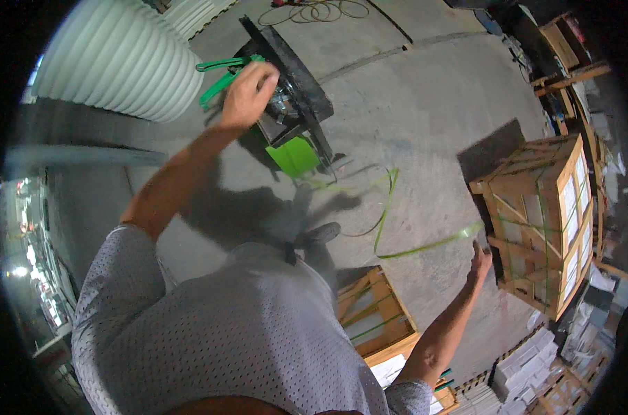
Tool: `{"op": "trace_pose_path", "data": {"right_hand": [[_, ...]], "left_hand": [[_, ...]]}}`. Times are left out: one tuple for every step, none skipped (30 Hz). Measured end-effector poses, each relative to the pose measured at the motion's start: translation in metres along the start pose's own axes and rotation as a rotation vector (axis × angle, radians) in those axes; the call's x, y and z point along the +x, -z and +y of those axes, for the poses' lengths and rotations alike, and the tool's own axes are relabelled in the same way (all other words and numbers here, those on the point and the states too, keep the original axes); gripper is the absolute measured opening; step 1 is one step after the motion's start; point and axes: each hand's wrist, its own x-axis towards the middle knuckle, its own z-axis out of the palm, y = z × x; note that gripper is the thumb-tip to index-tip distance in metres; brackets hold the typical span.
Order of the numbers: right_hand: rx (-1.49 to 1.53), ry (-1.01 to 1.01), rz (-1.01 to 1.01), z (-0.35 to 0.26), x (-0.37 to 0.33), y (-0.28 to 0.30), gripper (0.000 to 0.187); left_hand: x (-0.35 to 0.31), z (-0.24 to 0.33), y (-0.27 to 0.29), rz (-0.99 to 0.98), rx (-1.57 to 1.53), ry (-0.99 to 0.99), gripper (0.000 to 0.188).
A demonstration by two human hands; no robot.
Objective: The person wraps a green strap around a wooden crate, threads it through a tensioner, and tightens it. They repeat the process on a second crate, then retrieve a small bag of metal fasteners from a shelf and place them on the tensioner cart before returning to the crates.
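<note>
My left hand [246, 97] is over the top of a black metal strapping cart [296, 83], its fingers curled. What they close on is hidden. Green-handled tools [220, 64] stick out to the left beside it. Low on the cart is a bright green panel or reel [294, 158]. From there a green plastic strap [414, 250] trails in a loose bend over the floor to the right. My right hand [481, 261], arm stretched out, pinches this strap near its far end, close to a wooden crate [528, 221].
A big white ribbed tube [123, 62] stands at the upper left. Another strapped crate [376, 315] sits close to my legs. Coiled cable [314, 10] lies on the far floor. White stacked pieces [525, 363] and wooden racks [573, 76] line the right side.
</note>
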Motion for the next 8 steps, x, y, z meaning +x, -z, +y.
{"op": "trace_pose_path", "data": {"right_hand": [[-0.130,0.141,0.093,-0.010,-0.012,-0.012,0.055],[-0.074,0.125,0.038,-0.017,-0.027,-0.027,0.056],[-0.017,0.111,-0.007,-0.019,-0.049,-0.045,0.057],[0.182,0.058,-0.155,-0.020,-0.075,-0.069,0.052],[0.406,-0.001,-0.291,-0.021,-0.103,-0.094,0.047],[0.573,-0.046,-0.427,-0.019,-0.139,-0.120,0.036],[0.517,-0.119,-0.564,-0.020,-0.170,-0.144,0.035],[0.601,-0.298,-0.613,-0.024,-0.205,-0.172,0.040]], "left_hand": [[0.022,0.003,-0.005,-0.017,0.004,-0.077,0.016],[0.040,0.003,-0.010,-0.042,0.051,-0.129,0.017],[0.055,0.003,-0.018,-0.067,0.098,-0.181,0.018],[0.066,0.001,-0.028,-0.146,0.118,-0.146,0.023],[0.075,-0.004,-0.034,-0.279,0.127,-0.106,0.032],[0.087,-0.010,-0.041,-0.447,0.219,-0.042,0.037],[0.094,-0.016,-0.050,-0.653,0.343,0.072,0.042],[0.102,-0.023,-0.057,-0.853,0.529,0.097,0.050]]}}
